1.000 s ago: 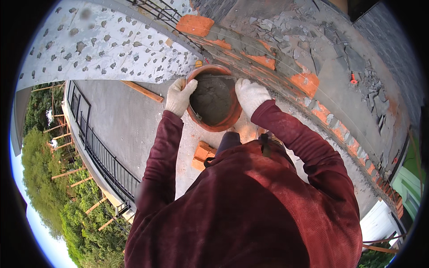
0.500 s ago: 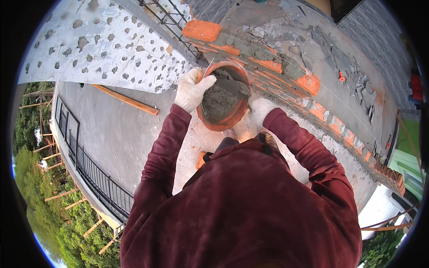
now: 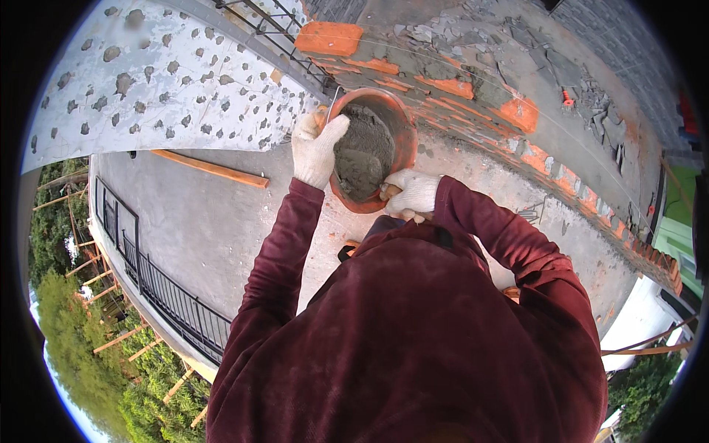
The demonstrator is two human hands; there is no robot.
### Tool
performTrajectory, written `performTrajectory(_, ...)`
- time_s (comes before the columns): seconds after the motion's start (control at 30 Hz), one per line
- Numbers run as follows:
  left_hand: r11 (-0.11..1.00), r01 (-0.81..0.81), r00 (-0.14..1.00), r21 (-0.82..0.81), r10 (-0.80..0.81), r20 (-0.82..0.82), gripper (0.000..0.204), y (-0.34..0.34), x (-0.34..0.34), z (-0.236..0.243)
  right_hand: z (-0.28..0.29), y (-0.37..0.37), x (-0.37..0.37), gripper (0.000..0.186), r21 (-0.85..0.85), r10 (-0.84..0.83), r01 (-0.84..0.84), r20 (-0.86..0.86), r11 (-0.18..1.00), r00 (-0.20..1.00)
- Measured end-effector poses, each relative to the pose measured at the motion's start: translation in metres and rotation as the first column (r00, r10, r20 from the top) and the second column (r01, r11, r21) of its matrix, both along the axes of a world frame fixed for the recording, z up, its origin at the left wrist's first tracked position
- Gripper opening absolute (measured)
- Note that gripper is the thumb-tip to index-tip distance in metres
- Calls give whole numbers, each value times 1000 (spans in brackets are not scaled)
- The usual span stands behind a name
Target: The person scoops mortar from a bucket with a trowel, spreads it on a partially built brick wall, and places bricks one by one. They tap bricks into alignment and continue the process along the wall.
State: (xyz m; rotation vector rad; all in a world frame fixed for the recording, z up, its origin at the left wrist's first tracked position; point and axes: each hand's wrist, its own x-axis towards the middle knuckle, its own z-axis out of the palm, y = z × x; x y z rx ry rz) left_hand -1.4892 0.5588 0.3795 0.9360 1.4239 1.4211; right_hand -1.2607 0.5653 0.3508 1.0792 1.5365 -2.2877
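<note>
An orange bucket holding wet grey mortar is in front of me, at the centre. My left hand, in a white knit glove, grips the bucket's left rim by its metal handle. My right hand, gloved alike, is closed at the bucket's lower right edge around a small tan piece that looks like a handle; I cannot make out what it belongs to.
A partly mortared brick wall with a string line runs along the right. Broken grey tiles lie behind it. A long wooden board rests on the concrete floor. A black railing edges the left, and a steel cage stands up top.
The bucket has shifted right and up with my left hand. My right hand has moved from high on the right rim down to its lower right edge.
</note>
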Motion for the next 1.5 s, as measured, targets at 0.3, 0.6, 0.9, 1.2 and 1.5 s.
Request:
performTrajectory(0.3, 968, -245, 964, -48, 248, 91, 15, -13, 7, -33, -23, 23, 58, 33, -159, -102, 86, -97, 984, 990)
performTrajectory(0.6, 858, -454, 883, -238, 470, 9, 22, -27, 21, -114, -63, 89, 180, 28, -6, -287, 287, 6, 958, 958)
performTrajectory(0.9, 727, -603, 797, -328, 568, -206, 29, -92, -12, -149, -106, 176, 242, 23, 376, -472, 416, 68, 828, 879)
performTrajectory(1.2, 681, -646, 758, -345, 625, -186, 29, -126, -18, -161, -162, 173, 195, 34, 942, -578, -266, 334, 202, 745)
performTrajectory(1.5, 739, -571, 810, -357, 579, -96, 24, -129, -29, -164, -138, 81, 206, 37, 844, -587, 129, 243, 520, 772)
